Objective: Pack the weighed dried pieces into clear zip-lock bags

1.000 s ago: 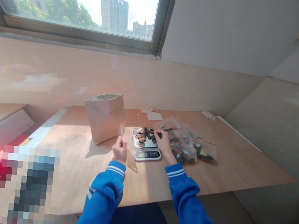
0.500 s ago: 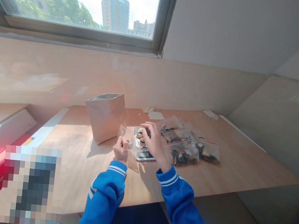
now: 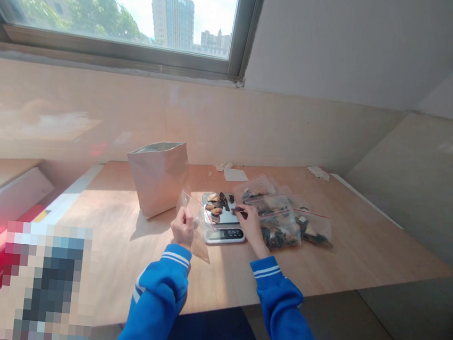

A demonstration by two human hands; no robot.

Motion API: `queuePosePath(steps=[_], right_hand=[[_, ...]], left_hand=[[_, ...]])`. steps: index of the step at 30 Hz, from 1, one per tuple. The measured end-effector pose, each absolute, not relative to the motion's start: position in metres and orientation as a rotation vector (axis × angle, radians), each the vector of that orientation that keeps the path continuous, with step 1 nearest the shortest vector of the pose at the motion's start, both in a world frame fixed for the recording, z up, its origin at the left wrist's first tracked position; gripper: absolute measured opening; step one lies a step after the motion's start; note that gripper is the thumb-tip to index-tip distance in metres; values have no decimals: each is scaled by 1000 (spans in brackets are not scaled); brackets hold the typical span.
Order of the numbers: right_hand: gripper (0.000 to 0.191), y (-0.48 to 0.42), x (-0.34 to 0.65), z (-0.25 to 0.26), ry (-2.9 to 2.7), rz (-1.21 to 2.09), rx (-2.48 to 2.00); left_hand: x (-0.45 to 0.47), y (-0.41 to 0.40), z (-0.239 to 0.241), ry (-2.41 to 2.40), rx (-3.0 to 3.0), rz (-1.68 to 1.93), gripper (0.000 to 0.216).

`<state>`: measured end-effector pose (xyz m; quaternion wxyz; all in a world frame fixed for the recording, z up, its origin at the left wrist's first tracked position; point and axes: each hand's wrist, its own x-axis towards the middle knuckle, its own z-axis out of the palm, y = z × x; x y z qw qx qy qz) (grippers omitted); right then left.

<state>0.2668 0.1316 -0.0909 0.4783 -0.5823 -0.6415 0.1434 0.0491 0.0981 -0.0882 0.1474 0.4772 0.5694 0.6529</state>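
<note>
Left hand (image 3: 183,229): pinching clear, crinkled zip bag (image 3: 195,210), left of the scale. Right hand (image 3: 250,223): fingertips closed on dark dried piece (image 3: 240,211) at steel platform edge of digital kitchen scale (image 3: 223,224). Filled bags (image 3: 281,226) beside; wooden tabletop (image 3: 343,245).

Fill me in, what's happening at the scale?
A person in blue sleeves sits at a wooden table. The left hand holds an open clear zip bag. The right hand pinches a dark piece at the edge of a small digital scale loaded with dark and tan pieces. Filled bags lie to the right, a paper bag to the left.
</note>
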Motion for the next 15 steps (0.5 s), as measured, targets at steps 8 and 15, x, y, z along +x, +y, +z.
queuePosePath(steps=[8,15], right_hand=[[18,127,262,-68,-1483,520,-1415],[19,97,209,6,-1723,655,-1124]], left_hand=[[51,96,-85,1662,1321,1847,39],[50,97,-87,1642,1336,1838,40]])
